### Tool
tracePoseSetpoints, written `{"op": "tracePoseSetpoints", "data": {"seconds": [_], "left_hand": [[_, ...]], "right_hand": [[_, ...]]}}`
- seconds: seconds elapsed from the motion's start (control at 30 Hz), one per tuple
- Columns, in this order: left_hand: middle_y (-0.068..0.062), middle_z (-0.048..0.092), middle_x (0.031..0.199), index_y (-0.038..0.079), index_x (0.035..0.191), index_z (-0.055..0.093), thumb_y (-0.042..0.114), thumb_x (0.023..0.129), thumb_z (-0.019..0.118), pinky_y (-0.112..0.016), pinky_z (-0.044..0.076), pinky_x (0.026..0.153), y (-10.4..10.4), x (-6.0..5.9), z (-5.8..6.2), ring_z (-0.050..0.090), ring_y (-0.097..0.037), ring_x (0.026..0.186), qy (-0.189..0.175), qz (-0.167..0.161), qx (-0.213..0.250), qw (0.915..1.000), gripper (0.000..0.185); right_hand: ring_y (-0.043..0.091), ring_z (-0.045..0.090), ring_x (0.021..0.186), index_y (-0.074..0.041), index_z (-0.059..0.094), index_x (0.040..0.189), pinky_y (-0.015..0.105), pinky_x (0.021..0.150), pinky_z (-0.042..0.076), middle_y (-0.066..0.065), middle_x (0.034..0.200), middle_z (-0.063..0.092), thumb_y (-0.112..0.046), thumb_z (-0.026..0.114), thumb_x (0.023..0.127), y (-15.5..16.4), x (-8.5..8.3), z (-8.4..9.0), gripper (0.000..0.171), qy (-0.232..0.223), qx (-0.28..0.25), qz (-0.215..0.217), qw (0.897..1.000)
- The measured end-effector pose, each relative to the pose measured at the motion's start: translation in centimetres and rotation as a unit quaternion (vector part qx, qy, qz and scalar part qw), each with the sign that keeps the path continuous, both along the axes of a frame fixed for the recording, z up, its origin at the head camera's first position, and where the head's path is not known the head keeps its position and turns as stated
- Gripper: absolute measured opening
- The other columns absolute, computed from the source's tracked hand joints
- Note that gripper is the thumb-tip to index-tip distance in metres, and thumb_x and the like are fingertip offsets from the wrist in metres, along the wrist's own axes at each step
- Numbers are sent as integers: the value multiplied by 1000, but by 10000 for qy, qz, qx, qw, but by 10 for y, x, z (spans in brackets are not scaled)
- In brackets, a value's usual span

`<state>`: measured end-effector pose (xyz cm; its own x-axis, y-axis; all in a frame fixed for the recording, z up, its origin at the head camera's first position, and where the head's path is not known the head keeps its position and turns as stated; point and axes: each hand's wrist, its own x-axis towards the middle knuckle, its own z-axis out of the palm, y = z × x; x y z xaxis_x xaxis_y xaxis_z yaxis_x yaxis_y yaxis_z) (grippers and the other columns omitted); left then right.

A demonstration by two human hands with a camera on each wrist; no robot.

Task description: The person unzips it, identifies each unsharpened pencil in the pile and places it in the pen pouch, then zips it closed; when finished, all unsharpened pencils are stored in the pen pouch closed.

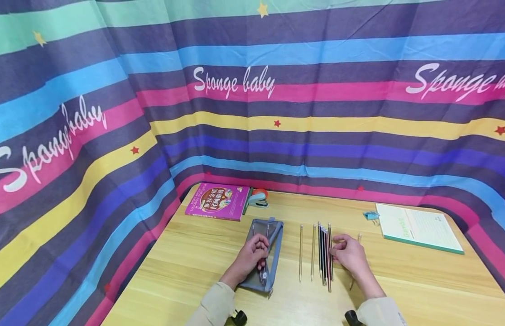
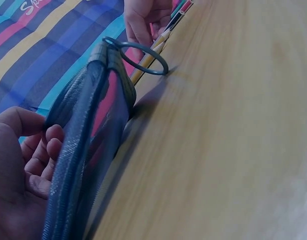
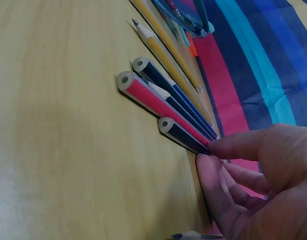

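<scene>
Pinching one dark pencil (image 3: 186, 137) at the right edge of the row, my right hand (image 1: 350, 256) has its fingers (image 3: 243, 145) curled onto it, while my left hand (image 1: 252, 256) grips the grey mesh pencil case (image 1: 263, 253), fingers folded over its edge. Both lie on the pale wooden worktop (image 1: 203, 271), the case just left of the pencils (image 1: 323, 256), near the middle of the near half. The pencils run near to far, side by side, their flat butt ends facing my right wrist camera. The case lies along the same line, its ring pull (image 2: 138, 57) at the near end. One more pencil (image 1: 355, 260) is mostly hidden under my right hand. What sits inside the case I cannot make out through the mesh. Farther off lie a pink book (image 1: 217, 201) with a small stapler (image 1: 258, 199) beside it at far left, and a green-edged notepad (image 1: 419, 226) at far right. A striped curtain (image 1: 252, 90) walls in the worktop on three sides.
</scene>
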<state>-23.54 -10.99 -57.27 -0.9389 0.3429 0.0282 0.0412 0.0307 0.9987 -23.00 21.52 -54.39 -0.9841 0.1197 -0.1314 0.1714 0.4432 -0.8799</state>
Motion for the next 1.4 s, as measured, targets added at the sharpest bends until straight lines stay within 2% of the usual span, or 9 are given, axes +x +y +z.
{"op": "tracePoseSetpoints", "data": {"seconds": [0.2,0.73,1.1,1.4], "left_hand": [[2,55,81,-8,114,50,-6,88,57,-19,45,47,0,1,0,51,-7,55,-7,-12,25,10000,27],[2,55,80,-7,114,50,-6,89,56,-19,45,47,-1,1,-1,51,-7,55,-77,-24,30,10000,25],[3,55,79,-7,113,50,-6,89,56,-18,45,47,-2,2,0,51,-6,55,-54,-13,25,10000,25],[2,55,80,-7,114,50,-6,90,56,-19,45,47,-1,1,0,51,-7,55,-42,-13,-13,10000,25]], "right_hand": [[19,65,67,12,57,127,32,59,63,16,94,65,6,73,83,0,3,1,47,14,76,46,10000],[20,66,69,11,54,133,33,61,63,17,97,65,6,73,85,1,4,0,52,-181,0,96,9998],[20,65,67,11,54,134,36,60,64,16,96,62,11,77,78,-2,4,0,61,-225,-108,96,9996],[22,66,71,13,46,139,35,60,64,20,100,63,9,74,79,-2,3,2,67,-259,155,147,9994]]}}
